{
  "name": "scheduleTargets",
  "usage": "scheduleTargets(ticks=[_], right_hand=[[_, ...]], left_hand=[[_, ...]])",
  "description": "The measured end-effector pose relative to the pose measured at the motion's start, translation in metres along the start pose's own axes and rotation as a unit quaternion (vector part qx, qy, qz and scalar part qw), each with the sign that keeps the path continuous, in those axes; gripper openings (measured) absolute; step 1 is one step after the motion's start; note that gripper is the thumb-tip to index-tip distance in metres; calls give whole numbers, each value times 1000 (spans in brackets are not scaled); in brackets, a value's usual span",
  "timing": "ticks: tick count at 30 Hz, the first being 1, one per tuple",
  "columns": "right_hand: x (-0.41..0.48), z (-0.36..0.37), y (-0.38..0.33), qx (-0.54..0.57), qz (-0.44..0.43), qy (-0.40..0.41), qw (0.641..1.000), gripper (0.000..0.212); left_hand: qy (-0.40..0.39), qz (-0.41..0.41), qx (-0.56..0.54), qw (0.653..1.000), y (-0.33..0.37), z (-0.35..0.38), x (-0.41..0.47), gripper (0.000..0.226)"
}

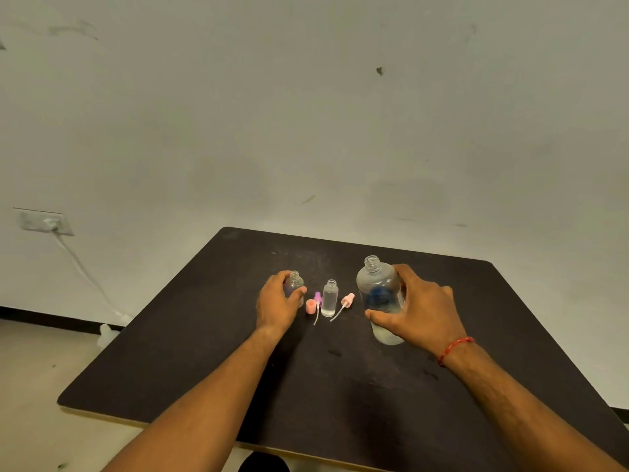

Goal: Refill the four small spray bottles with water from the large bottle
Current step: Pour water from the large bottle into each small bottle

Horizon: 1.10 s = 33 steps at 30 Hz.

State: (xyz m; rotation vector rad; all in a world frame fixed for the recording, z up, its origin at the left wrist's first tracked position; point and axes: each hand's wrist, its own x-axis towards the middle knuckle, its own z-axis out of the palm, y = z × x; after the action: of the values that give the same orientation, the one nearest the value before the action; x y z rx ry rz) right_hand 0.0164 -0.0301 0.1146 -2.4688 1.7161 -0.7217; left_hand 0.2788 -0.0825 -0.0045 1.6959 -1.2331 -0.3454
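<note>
dark table [340,403], wide margins; left hand [277,306] grips small bottle [294,284], right hand [420,310] large bottle [379,294].

Table front: the dark table [340,386] is bare between the two forearms, open for a hand to pass.
Centre cluster: a small open bottle [329,298] stands upright, with a pink cap [310,306], a purple sprayer [317,301] and a pink sprayer [345,303] lying close around its base; gaps here are tight.
Left flank: the left hand [276,303] wraps another small bottle [294,287], blocking that side.
Right flank: the right hand [420,310] grips the large bottle [379,294], closing that side.
Far edge: bare tabletop behind the bottles, up to the wall [306,114].
</note>
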Motion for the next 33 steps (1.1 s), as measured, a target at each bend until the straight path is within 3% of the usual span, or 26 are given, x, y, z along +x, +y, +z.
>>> scheduleTargets(ticks=[8,15,33], right_hand=[[16,4,-17,-20,-55,3,998,76],[36,6,-34,-81,-92,3,992,85],[50,-2,-48,-193,-145,13,970,81]], left_hand=[[19,69,-80,994,25,-38,-15,44],[-3,141,-64,988,41,-70,-34,50],[-16,177,-16,984,54,-85,-47,55]])
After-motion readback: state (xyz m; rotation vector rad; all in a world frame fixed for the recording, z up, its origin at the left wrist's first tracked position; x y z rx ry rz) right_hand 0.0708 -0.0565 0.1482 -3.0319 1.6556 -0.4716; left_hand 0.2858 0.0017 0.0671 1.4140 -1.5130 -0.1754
